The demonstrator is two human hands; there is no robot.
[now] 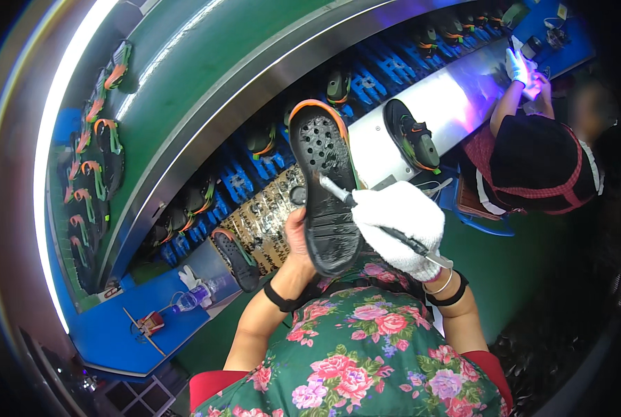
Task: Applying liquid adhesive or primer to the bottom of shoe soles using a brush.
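Note:
A black shoe sole [333, 233] with an orange and green rim stands in front of me, its hollowed inside facing me, with round holes at the upper end and ridges lower down. My bare left hand [296, 240] grips its left edge; most of the fingers are hidden behind the sole. In a white knitted glove, my right hand [402, 221] is closed round a brush [335, 189], whose pale, worn tip is against or just over the inside of the sole. The brush's dark handle slants out past the glove toward my wrist.
Beyond the sole, blue racks [237, 184] with shoes run along a metal rail. Green belt [164, 83] carries several soles at left. A shoe [413, 139] lies on the white bench; another sole [235, 258] lies on taped cardboard. A bottle [191, 297] stands left; a co-worker [533, 153] sits right.

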